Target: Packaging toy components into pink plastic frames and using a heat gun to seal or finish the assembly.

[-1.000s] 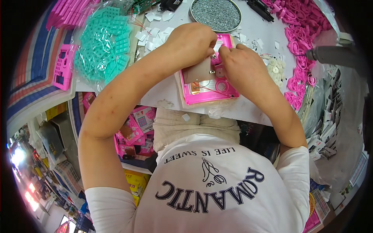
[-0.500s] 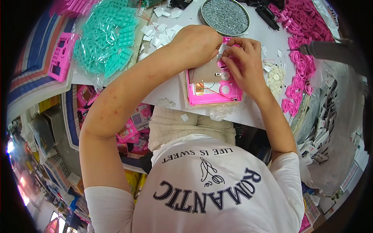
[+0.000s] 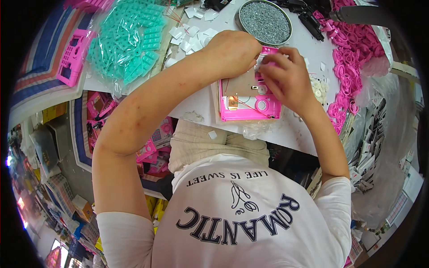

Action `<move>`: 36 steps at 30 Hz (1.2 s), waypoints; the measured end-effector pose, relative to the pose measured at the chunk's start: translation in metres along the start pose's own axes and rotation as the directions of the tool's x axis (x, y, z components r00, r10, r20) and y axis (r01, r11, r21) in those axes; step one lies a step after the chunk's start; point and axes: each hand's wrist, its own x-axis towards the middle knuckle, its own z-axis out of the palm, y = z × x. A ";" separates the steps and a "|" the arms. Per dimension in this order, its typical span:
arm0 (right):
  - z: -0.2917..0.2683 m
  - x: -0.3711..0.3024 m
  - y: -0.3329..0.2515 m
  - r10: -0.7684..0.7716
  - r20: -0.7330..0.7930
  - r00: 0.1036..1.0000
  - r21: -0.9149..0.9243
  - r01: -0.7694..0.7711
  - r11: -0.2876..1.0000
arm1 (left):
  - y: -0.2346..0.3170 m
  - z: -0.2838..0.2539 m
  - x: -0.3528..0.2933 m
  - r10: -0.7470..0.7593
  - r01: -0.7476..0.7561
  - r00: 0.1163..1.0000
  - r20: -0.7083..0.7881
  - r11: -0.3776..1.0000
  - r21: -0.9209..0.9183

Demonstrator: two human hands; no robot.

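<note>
A pink plastic case lies on the table before me, with a brown board, thin red wires and a copper-coloured piece inside it. My left hand is closed over the far part of the case. Its fingertips are turned away, so whatever they hold is hidden. On the case's right side is my right hand, thumb and forefinger close together by the board's far right corner and the other fingers bent and raised. Anything between those fingertips is too small to make out.
A round tin of small metal screws stands beyond the case. White square pieces and a clear bag of teal parts lie left. Pink rings and white round pieces lie right. A dark tool hangs at upper right.
My right hand has shifted slightly right, its fingers changing their bend over the case. The left hand stays closed at the far end. The whole view has shifted a little.
</note>
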 end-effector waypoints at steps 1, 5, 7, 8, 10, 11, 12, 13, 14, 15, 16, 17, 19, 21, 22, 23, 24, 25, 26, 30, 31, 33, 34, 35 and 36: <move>-0.005 -0.002 -0.004 -0.074 0.049 0.996 -0.052 0.077 0.996 | 0.000 0.000 0.000 0.009 -0.009 1.000 0.006 1.000 0.020; -0.007 -0.013 -0.005 -0.100 0.067 0.993 -0.025 0.102 0.994 | 0.003 0.001 0.003 0.047 -0.051 0.998 0.036 0.991 0.122; -0.003 -0.016 -0.008 -0.010 0.015 1.000 0.058 0.009 0.998 | 0.004 0.001 0.003 0.076 -0.082 0.996 0.046 0.985 0.153; 0.002 -0.016 -0.010 0.034 -0.008 0.999 0.106 -0.033 0.994 | 0.005 0.000 0.003 0.085 -0.093 0.995 0.052 0.981 0.169; 0.009 -0.013 -0.021 0.068 -0.032 0.997 -0.051 -0.069 0.996 | 0.005 -0.004 0.006 0.117 -0.128 0.991 0.064 0.972 0.195; 0.012 -0.012 -0.029 0.085 -0.048 0.995 -0.124 -0.091 0.988 | 0.006 -0.006 0.006 0.132 -0.145 0.988 0.075 0.967 0.209; 0.014 -0.011 -0.035 0.070 -0.045 0.997 -0.201 -0.077 0.976 | 0.007 -0.007 0.005 0.132 -0.146 0.988 0.079 0.968 0.205; 0.015 -0.011 -0.039 0.075 -0.021 0.997 -0.242 -0.077 0.967 | 0.007 -0.008 0.005 0.133 -0.148 0.988 0.083 0.968 0.201; 0.016 -0.010 -0.041 0.079 0.004 0.997 -0.287 -0.074 0.955 | 0.008 -0.009 0.006 0.136 -0.150 0.987 0.083 0.969 0.198; 0.016 -0.009 -0.042 0.084 0.028 0.996 -0.331 -0.070 0.941 | 0.008 -0.010 0.007 0.134 -0.150 0.987 0.089 0.968 0.204; 0.014 -0.008 -0.041 0.090 0.075 0.993 -0.337 -0.060 0.940 | 0.008 -0.010 0.009 0.132 -0.149 0.987 0.096 0.966 0.209; 0.011 -0.006 -0.040 0.095 0.126 0.987 -0.340 -0.047 0.939 | 0.010 -0.009 0.009 0.127 -0.146 0.987 0.102 0.966 0.212; 0.003 0.000 -0.036 0.116 0.215 0.970 -0.296 -0.048 0.954 | 0.011 -0.007 0.010 0.126 -0.141 0.988 0.088 0.972 0.189; -0.006 0.010 -0.033 0.150 0.287 0.946 -0.213 -0.089 0.973 | 0.013 -0.010 0.012 0.114 -0.133 0.987 0.110 0.974 0.183; -0.006 0.007 -0.034 0.137 0.233 0.963 -0.166 -0.099 0.981 | 0.013 -0.011 0.013 0.096 -0.122 0.986 0.140 0.975 0.188; -0.005 0.001 -0.032 0.117 0.181 0.977 -0.118 -0.097 0.988 | 0.012 -0.011 0.014 0.071 -0.103 0.984 0.164 0.976 0.192; -0.003 -0.003 -0.031 0.100 0.128 0.987 -0.069 -0.092 0.993 | 0.011 -0.011 0.016 0.082 -0.110 0.985 0.149 0.975 0.191; -0.003 -0.004 -0.031 0.079 0.104 0.991 -0.090 -0.070 0.994 | 0.010 -0.011 0.017 0.092 -0.116 0.987 0.134 0.975 0.189; -0.001 -0.007 -0.033 0.066 0.078 0.995 -0.106 -0.058 0.993 | 0.010 -0.009 0.017 0.106 -0.129 0.986 0.129 0.974 0.188; 0.007 -0.008 -0.038 0.134 0.043 0.990 -0.091 -0.129 0.987 | 0.005 -0.005 0.015 0.128 -0.135 0.989 0.077 0.986 0.101; 0.008 -0.010 -0.037 0.160 0.033 0.987 -0.045 -0.159 0.986 | 0.000 -0.005 0.014 0.144 -0.146 0.989 0.036 0.989 0.041; 0.010 -0.012 -0.034 0.198 0.016 0.980 0.052 -0.198 0.979 | -0.012 -0.011 0.010 0.104 -0.124 0.987 -0.124 0.977 -0.171; 0.011 -0.012 -0.034 0.231 0.011 0.973 0.098 -0.231 0.968 | -0.019 -0.016 0.008 0.039 -0.114 0.973 -0.229 0.939 -0.325; 0.013 -0.015 -0.034 0.271 0.012 0.963 0.143 -0.270 0.952 | -0.025 -0.019 0.006 -0.040 -0.121 0.948 -0.316 0.872 -0.474; 0.014 -0.016 -0.034 0.310 0.014 0.951 0.189 -0.307 0.933 | -0.030 -0.025 0.004 -0.171 -0.038 0.928 -0.332 0.841 -0.540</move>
